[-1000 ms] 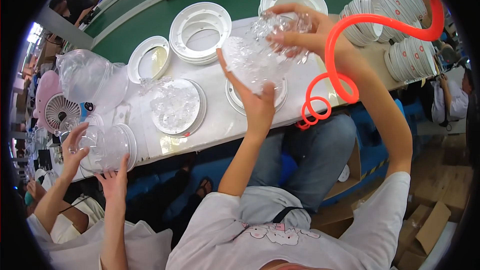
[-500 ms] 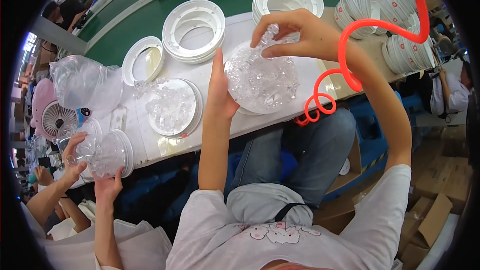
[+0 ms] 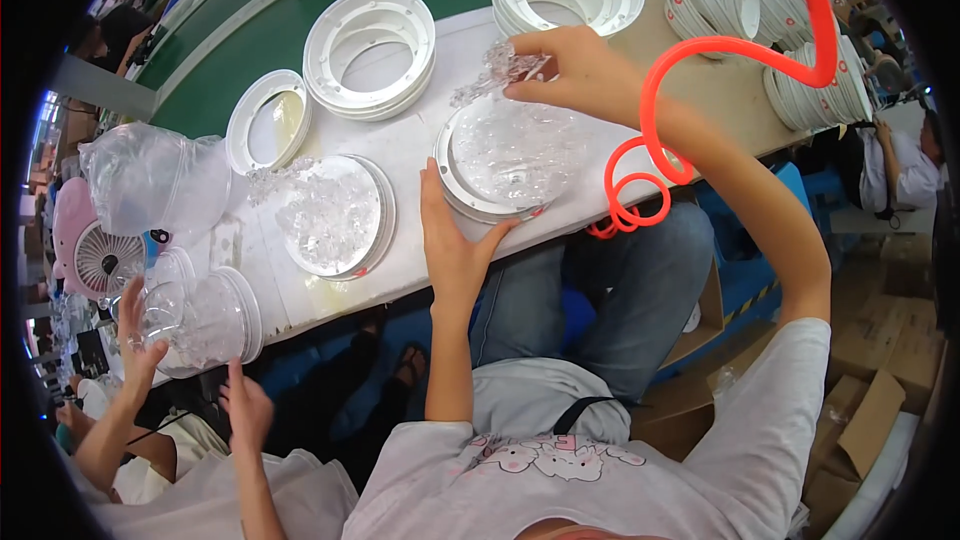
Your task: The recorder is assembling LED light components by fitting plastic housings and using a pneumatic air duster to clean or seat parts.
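A round white base (image 3: pixel 452 178) with a heap of clear plastic pieces (image 3: pixel 520 152) on it lies in front of me on the table. Against its near left edge rests my left hand (image 3: pixel 456 255), fingers and thumb spread wide. Above the far side of the heap, my right hand (image 3: pixel 575 68) pinches a clear faceted plastic strand (image 3: pixel 505 70) between thumb and fingers; whether it is one piece or a cluster I cannot tell. To the left sits another white disc with a similar clear heap (image 3: pixel 330 215).
Stacked white rings (image 3: pixel 415 70) and another ring stack (image 3: pixel 620 0) stand behind. A single ring (image 3: pixel 240 135), a clear plastic bag (image 3: pixel 150 180) and a pink fan (image 3: pixel 72 240) are leftward. A red coiled hose (image 3: pixel 650 110) hangs by my right arm. A co-worker's hand (image 3: pixel 248 405) is nearby.
My right hand has lifted the clear strand leftward, off the heap. My left hand has dropped lower along the base's edge, its thumb spread. The co-worker's nearer hand has come away from their discs.
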Available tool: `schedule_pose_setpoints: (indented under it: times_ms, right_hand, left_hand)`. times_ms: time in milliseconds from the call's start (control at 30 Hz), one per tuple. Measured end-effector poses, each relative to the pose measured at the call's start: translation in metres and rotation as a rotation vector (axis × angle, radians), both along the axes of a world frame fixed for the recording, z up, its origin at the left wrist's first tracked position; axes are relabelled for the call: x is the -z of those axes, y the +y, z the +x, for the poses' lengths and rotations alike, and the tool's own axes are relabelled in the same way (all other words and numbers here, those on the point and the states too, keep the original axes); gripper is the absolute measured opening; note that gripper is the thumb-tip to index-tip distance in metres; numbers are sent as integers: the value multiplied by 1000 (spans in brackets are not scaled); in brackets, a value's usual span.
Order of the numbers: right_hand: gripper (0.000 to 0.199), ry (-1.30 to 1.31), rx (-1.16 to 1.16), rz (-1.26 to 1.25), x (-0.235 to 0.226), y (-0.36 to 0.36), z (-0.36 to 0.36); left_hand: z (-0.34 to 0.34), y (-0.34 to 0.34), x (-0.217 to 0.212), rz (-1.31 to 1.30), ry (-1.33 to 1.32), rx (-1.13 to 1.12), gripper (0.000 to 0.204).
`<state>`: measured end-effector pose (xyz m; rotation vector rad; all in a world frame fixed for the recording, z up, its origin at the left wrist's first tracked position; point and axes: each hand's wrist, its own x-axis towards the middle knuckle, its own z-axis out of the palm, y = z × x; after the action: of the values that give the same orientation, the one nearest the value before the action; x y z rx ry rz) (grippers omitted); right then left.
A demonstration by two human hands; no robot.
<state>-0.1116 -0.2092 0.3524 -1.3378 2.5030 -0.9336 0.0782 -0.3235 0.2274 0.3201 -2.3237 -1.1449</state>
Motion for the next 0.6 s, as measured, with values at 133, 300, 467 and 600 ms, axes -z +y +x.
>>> schedule_pose_setpoints:
  times_ms: [133,300,467,600]
  right_hand:
    - [37,-37,-32,20,-4,-9,6]
    - [32,-60,-94,-2,8,-11,4]
    - [31,-46,-67,-1,12,-13,5]
    - [31,12,-16,-40,17,-13,12]
  left_hand:
    - [-2,0,0,54,8,-17,103]
    - [-3,3,-2,95,33,-22,102]
    - [-3,1,0,67,27,-27,101]
    - [-3,0,1,59,20,-26,100]
